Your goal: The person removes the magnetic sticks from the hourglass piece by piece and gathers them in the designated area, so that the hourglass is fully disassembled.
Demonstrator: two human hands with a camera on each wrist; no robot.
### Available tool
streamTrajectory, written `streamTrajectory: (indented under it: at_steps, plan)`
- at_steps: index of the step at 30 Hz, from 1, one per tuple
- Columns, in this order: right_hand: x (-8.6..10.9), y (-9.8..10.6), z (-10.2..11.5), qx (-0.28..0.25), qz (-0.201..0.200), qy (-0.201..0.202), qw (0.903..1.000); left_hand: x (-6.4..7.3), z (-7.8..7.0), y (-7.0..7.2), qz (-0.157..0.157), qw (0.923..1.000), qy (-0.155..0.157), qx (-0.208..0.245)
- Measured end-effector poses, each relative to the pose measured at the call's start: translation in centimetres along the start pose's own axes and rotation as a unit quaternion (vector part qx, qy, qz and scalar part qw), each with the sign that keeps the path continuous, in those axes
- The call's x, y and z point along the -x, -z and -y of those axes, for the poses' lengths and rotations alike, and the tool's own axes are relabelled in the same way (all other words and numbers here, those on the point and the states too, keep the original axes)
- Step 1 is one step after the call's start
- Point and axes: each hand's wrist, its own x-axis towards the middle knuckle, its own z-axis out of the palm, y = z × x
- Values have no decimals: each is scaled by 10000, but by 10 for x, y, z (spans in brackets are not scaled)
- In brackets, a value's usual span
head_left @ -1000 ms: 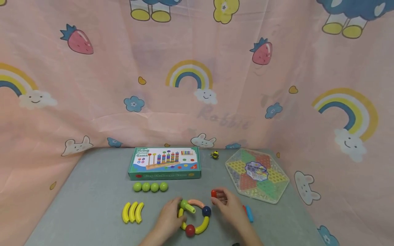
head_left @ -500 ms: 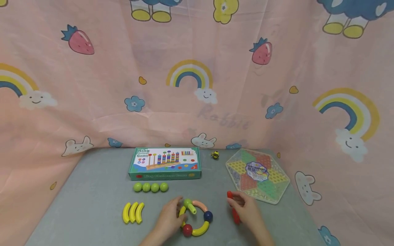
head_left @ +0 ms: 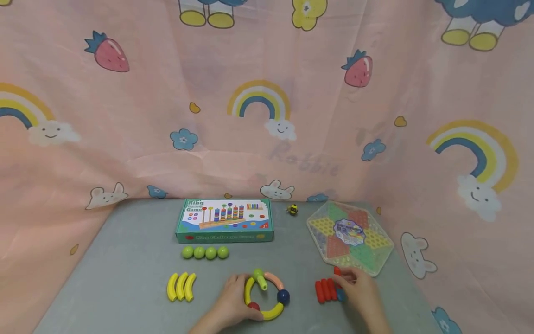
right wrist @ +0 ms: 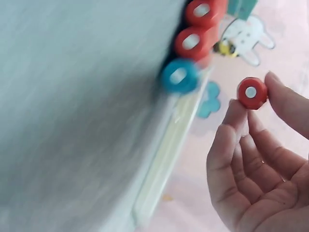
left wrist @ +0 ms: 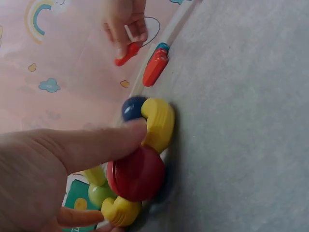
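Observation:
My left hand [head_left: 235,299] grips the left side of a toy ring of magnetic balls and curved sticks, its thumb lying over the red ball [left wrist: 140,174] and the yellow curved stick [head_left: 273,312]. On the ring's right is a navy ball [head_left: 283,297], with a pink curved stick [head_left: 274,279] above it. A light green stick [head_left: 262,282] points inward from the green ball [head_left: 257,273] at the top. Between thumb and fingertips my right hand [head_left: 362,291] pinches a red magnetic stick [right wrist: 252,93]. It is raised beside a row of red sticks [head_left: 326,291] and a blue stick [right wrist: 180,76].
Several green balls [head_left: 199,252] line up in front of a green game box [head_left: 225,238]. Yellow curved sticks [head_left: 181,286] lie at the left. Behind my right hand lies a hexagonal board [head_left: 350,239]; a small bee toy [head_left: 293,209] stands at the back.
My right hand has carried the red stick rightward from near the ring to the row of sticks. The ring has turned slightly, and my left thumb now lies over its red ball.

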Motion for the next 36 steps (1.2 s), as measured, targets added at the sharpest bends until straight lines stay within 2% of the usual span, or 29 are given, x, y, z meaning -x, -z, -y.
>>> streamTrajectory:
  at_steps: [6,13,19,22,25,30,33,36]
  plan:
    - [-6,4,-15,534,305,-525,9967,4,0,4,-134,9991,-388,-50]
    - [-6,3,-18,836,557,-571,9933,4,-2,7,-112,9998,155,-11]
    - [-7,2,-22,943,620,-510,9923,6,-3,8,-257,9997,43,-10]
    - [-7,2,-20,938,285,-398,9944,6,-3,8,-373,9993,57,-15]
    - [-4,0,-13,799,-215,-201,9964,5,-3,7,-399,9990,121,-153]
    - [3,-5,6,502,-650,438,9957,3,-2,4,-486,9987,80,-165]
    - [4,-11,16,356,-611,802,9943,1,-1,3,-613,9980,104,-94]
    - [6,-20,29,86,-143,1217,9924,0,0,1,-629,9978,64,-204]
